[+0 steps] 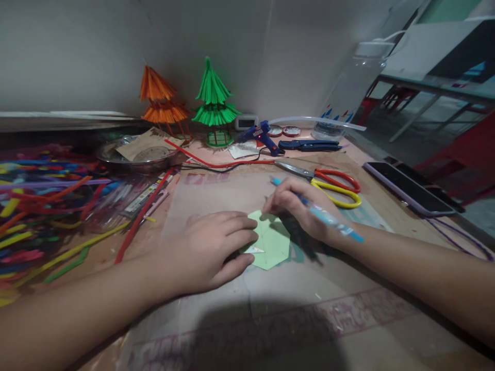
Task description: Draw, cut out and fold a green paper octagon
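Observation:
A pale green many-sided piece of paper [273,245] lies on the clear plastic sheet in front of me. My left hand [218,250] rests flat on its left side, fingers stretched out. From beneath those fingers pokes the pointed tip of a small white triangular piece [255,249]; the rest of it is hidden. Held in my right hand [299,206] is a light blue pen [332,221], slanting across the hand. The curled fingertips of that hand are at the paper's upper right edge.
Red-and-yellow-handled scissors [336,190] lie beyond my right hand, a phone [408,188] farther right. Behind stand a blue glue gun [265,136], pliers [309,146], a bottle [344,93], green [214,103] and orange [160,103] pipe-cleaner towers. Coloured pipe cleaners [46,206] heap at left.

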Demonstrator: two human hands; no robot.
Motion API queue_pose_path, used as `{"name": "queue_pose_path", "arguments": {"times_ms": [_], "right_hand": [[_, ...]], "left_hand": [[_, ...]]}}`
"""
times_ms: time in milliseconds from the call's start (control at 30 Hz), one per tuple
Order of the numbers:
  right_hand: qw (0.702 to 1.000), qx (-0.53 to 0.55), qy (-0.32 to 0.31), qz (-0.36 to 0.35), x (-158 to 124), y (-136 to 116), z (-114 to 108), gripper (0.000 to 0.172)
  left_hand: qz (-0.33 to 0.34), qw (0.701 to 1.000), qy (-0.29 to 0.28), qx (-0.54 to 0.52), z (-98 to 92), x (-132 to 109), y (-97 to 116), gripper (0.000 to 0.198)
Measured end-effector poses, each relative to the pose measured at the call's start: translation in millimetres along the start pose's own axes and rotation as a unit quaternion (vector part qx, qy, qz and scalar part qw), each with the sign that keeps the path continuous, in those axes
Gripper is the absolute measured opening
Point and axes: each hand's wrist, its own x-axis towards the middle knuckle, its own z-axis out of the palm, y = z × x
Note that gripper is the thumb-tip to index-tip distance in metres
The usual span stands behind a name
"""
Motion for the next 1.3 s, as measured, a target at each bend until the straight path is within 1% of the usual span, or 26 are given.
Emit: {"name": "queue_pose_path", "arguments": {"times_ms": [67, 100, 133, 200, 300, 400, 433, 533, 767, 933, 1167, 1300], "right_hand": [[1.0, -0.017, -0.018, -0.004, -0.6, -0.5, -1.4, 0.041], [0.999, -0.034, -0.035, -0.007, -0.7, -1.3, -1.5, 0.04], [0.998, -0.05, -0.046, -0.007, -0.7, -2.4, -1.0, 0.035], [0.997, -0.063, -0.045, 0.0, -0.3, -4.9, 1.3, 0.023], [0.998, -0.043, -0.035, 0.01, 1.3, -6.6, 4.9, 0.018], [0.998, -0.059, -0.031, 0.015, 4.0, -5.4, 5.2, 0.009], [0.997, -0.063, -0.028, 0.016, 5.0, -4.9, 4.8, 0.008], [0.997, -0.069, -0.023, 0.02, 7.1, -5.1, 3.3, 0.011], [0.995, -0.089, -0.029, 0.031, 7.4, -9.8, 2.6, 0.011], [0.993, -0.107, -0.031, 0.026, 7.7, -8.0, 2.6, 0.01], [0.994, -0.101, -0.04, 0.033, 7.2, -6.6, 3.0, 0.012], [0.994, -0.097, -0.039, 0.024, 7.3, -6.5, 3.5, 0.011]], "left_hand": [[0.002, 1.0, 0.001, 0.004, -0.2, 0.1, 0.3, 0.029], [0.004, 1.0, 0.002, 0.006, -0.4, 0.0, 0.5, 0.028], [0.004, 1.0, 0.001, 0.007, -0.6, 0.0, 0.7, 0.028], [0.003, 1.0, -0.002, 0.005, -1.2, 0.2, 0.9, 0.028], [0.002, 1.0, -0.008, 0.0, -2.2, 1.4, 1.1, 0.028], [-0.001, 1.0, -0.014, 0.0, -2.7, 2.7, 1.2, 0.029], [-0.002, 1.0, -0.015, 0.003, -2.7, 3.0, 1.2, 0.029], [-0.002, 1.0, -0.014, 0.01, -1.9, 3.1, 0.8, 0.03], [0.002, 1.0, -0.008, 0.009, -0.8, 0.9, 0.9, 0.032], [0.003, 1.0, -0.006, 0.011, -1.3, 1.8, 1.1, 0.032], [0.001, 1.0, -0.004, 0.009, -0.4, 1.0, 0.4, 0.032], [0.002, 1.0, -0.003, 0.008, -0.8, 1.5, 0.4, 0.031]]}}
